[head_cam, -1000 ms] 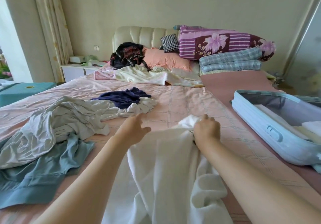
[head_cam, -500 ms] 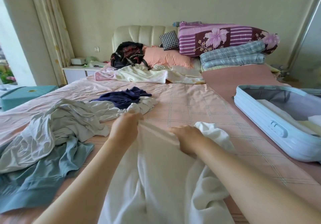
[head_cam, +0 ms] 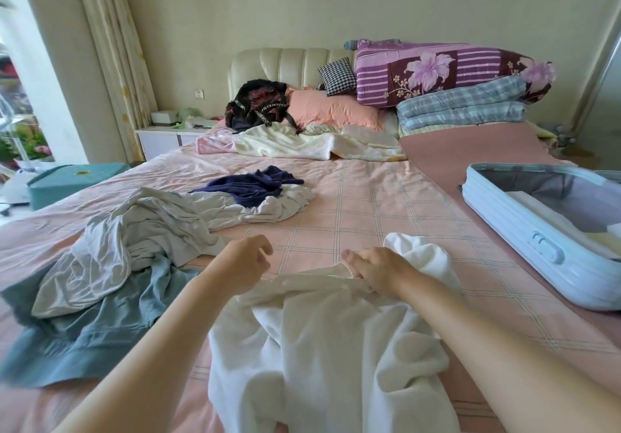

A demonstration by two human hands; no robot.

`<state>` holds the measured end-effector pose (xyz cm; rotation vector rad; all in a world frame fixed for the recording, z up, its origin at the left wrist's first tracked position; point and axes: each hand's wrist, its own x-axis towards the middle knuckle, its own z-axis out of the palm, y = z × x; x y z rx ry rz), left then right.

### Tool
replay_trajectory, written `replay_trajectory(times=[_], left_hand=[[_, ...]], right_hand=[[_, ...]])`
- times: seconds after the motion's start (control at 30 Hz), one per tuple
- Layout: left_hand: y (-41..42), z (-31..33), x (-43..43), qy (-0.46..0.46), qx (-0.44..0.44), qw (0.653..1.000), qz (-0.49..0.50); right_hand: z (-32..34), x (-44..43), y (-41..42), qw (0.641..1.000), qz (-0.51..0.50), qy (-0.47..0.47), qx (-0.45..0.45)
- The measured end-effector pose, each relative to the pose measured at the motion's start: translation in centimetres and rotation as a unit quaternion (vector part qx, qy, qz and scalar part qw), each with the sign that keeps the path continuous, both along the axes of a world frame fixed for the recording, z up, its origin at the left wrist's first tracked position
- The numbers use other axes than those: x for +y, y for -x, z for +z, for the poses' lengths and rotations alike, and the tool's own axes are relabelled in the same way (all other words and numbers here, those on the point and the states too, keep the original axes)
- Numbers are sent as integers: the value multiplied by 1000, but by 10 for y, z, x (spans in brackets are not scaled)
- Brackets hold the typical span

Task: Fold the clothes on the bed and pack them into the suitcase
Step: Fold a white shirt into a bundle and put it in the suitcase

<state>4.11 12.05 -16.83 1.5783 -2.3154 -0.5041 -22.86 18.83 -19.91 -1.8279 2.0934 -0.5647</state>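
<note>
white top [head_cam: 319, 348] on bed [head_cam: 369, 204], under and behind fingers, long axis running back toward person | left hand [head_cam: 243, 264]: fingers loosely curled, apart, empty, just beyond its far edge | right hand [head_cam: 379, 273]: on that edge, nearer, pinch unclear | suitcase [head_cam: 524, 231] to right

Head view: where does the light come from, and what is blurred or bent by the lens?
Head view: daylight comes from the overexposed window at left; shadows on the bed are soft; the left hand is slightly motion-blurred, the right hand holding the white garment less so; in the same head view, the wide lens makes the curtain lean and stretches the forearms.
</note>
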Motion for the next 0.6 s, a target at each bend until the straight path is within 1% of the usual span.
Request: replay_trajectory(times=[0.03, 0.07, 0.17, 0.23, 0.3, 0.33, 0.4, 0.47, 0.5, 0.53, 0.6], left_hand=[[-2, -2, 1, -18, -49, 999, 2], [-2, -5, 1, -39, -83, 996, 2], [1, -6, 5, -75, -117, 990, -23], [3, -4, 4, -44, -120, 991, -33], [5, 2, 1, 26, -111, 993, -8], [6, 6, -1, 69, -106, 992, 15], [7, 13, -9, 123, -79, 987, 62], [13, 22, -19, 114, -48, 988, 96], [19, 27, -26, 100, -55, 988, 102], [25, 30, -34, 84, -80, 989, 95], [41, 40, -54, 30, -137, 989, 43]], right_hand=[[4, -1, -3, 1000, -14, -9, -11], [6, -5, -4, 1000, -18, -11, 22], [8, -14, -11, 986, -26, -37, 163], [9, -19, -14, 973, -37, -59, 220], [15, -22, -15, 964, -67, -55, 252], [20, -24, -13, 962, -91, -36, 254], [28, -30, -5, 968, -147, 15, 203], [38, -41, 6, 971, -191, 62, 129], [44, -49, 11, 969, -216, 78, 96], [48, -57, 17, 965, -239, 90, 65], [57, -72, 28, 955, -268, 123, -13]])
